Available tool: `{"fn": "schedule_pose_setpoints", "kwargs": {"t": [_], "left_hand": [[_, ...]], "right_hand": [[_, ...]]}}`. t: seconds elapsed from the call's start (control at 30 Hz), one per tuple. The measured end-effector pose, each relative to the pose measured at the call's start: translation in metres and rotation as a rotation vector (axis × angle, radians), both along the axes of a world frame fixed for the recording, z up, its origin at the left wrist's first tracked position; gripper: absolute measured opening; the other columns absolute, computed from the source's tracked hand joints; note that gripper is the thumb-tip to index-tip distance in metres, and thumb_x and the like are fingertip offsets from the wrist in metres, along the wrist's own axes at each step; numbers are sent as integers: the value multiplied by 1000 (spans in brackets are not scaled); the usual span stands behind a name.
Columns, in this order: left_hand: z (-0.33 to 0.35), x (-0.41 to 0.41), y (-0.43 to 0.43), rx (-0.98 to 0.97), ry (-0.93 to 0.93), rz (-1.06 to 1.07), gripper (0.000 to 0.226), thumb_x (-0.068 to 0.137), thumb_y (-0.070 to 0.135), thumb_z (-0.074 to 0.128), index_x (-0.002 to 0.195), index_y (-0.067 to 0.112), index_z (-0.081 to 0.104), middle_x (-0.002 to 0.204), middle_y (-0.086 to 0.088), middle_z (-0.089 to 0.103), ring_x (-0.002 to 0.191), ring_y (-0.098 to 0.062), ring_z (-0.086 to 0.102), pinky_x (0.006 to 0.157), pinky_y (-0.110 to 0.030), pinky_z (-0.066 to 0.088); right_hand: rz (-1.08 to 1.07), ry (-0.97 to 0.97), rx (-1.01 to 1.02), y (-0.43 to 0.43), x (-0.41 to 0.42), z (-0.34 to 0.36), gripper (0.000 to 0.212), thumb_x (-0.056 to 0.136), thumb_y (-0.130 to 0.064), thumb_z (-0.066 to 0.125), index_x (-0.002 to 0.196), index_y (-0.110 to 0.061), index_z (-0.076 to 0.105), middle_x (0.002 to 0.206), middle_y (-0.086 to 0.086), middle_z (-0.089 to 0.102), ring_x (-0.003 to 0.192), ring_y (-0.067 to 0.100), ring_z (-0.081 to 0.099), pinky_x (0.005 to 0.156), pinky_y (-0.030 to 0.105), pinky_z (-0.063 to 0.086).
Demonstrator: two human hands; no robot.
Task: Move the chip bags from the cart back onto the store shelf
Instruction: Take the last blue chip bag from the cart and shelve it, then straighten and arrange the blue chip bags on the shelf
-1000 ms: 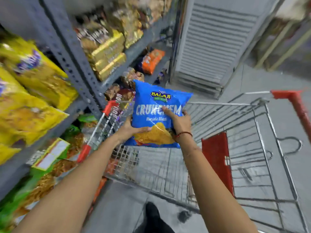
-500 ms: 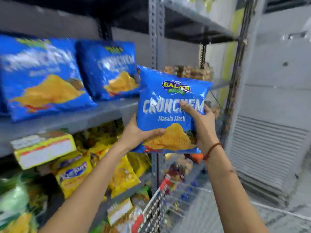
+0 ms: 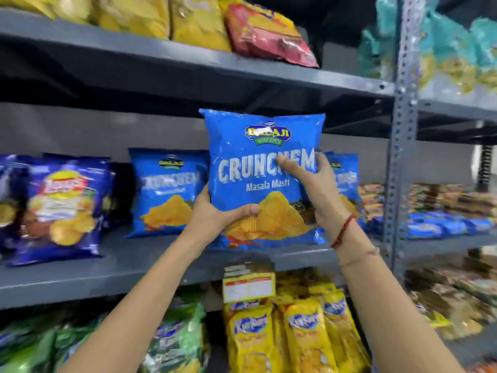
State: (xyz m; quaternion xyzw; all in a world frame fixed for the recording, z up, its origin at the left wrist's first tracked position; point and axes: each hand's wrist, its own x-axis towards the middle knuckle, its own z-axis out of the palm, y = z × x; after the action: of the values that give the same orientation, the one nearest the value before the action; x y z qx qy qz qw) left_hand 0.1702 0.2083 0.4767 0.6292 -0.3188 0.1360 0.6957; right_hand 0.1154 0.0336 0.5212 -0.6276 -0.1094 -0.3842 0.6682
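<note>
I hold a blue Crunchex Masala Masti chip bag (image 3: 258, 168) upright with both hands, its bottom edge at the front of the grey middle shelf (image 3: 150, 262). My left hand (image 3: 215, 216) grips its lower left corner, thumb across the front. My right hand (image 3: 314, 187) grips its right side, thumb on the lettering. A matching blue bag (image 3: 166, 192) stands on the shelf just to the left, and another (image 3: 347, 181) is partly hidden behind my right hand. The cart is out of view.
A dark blue chip bag (image 3: 59, 208) stands at the shelf's left. Yellow and red bags (image 3: 269, 30) lie on the shelf above. Yellow packs (image 3: 295, 337) and a price label (image 3: 248, 284) sit below. A grey upright post (image 3: 400, 130) divides off the right bay.
I have lifted the bag from over the cart up to the middle shelf. My view has turned from the cart to face the shelf squarely.
</note>
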Motion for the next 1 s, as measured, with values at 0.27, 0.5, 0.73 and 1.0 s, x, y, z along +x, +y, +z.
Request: {"fn": "schedule_pose_setpoints", "kwargs": {"t": [0.27,0.5,0.73,1.0], "left_hand": [[3,30,97,-9,94,184,58,54,20,88,100,30,54,98,14,65,87,-1,63,57,-10,52],[-18,57,130,23,220,238,52,67,8,80,107,23,51,95,10,64,82,-2,61,50,-8,49],[-26,71,132,71,294,271,72,64,23,84,124,17,45,117,-1,63,95,-13,63,67,-19,50],[-25,58,179,219,-4,621,79,71,29,79,137,18,37,128,-1,46,108,-15,51,84,-27,41]], "right_hand": [[103,59,-53,91,81,5,80,55,-44,87,120,-14,53,117,3,68,103,20,67,91,40,55],[30,207,-90,128,120,-21,96,52,-53,84,131,-13,46,129,1,60,117,23,58,101,40,47],[-100,256,-129,133,138,-31,83,60,-52,81,123,-7,52,117,8,65,109,26,61,88,38,52],[-611,-90,-464,162,120,-33,72,82,-34,67,139,-2,37,135,19,43,124,33,40,102,36,34]]}}
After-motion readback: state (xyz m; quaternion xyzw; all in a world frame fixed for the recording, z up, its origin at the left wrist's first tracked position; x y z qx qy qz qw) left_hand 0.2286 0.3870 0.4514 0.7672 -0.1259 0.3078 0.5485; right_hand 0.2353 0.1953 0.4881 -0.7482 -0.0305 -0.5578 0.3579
